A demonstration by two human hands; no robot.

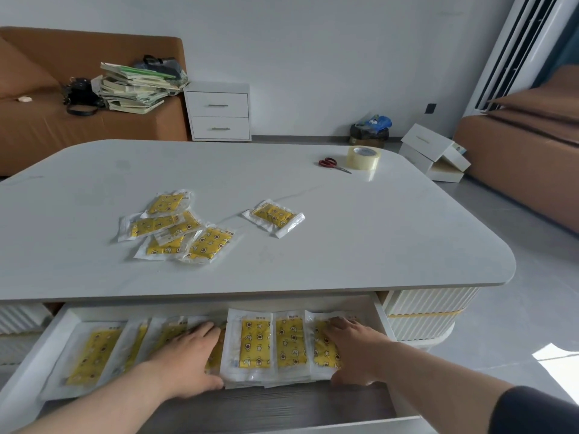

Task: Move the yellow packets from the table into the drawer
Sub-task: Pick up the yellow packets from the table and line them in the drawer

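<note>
Several yellow packets in clear wrappers lie in a loose pile on the white table, and one packet lies apart to its right. Below the table's front edge the drawer stands pulled out, holding a row of yellow packets. My left hand lies flat on the packets in the drawer's middle, fingers straight. My right hand rests on the packets at the drawer's right end, thumb at their near edge. Both hands flank a small stack of packets.
Red-handled scissors and a roll of clear tape lie at the table's far right. Behind stand a brown sofa with stacked books, a white nightstand, and boxes on the floor.
</note>
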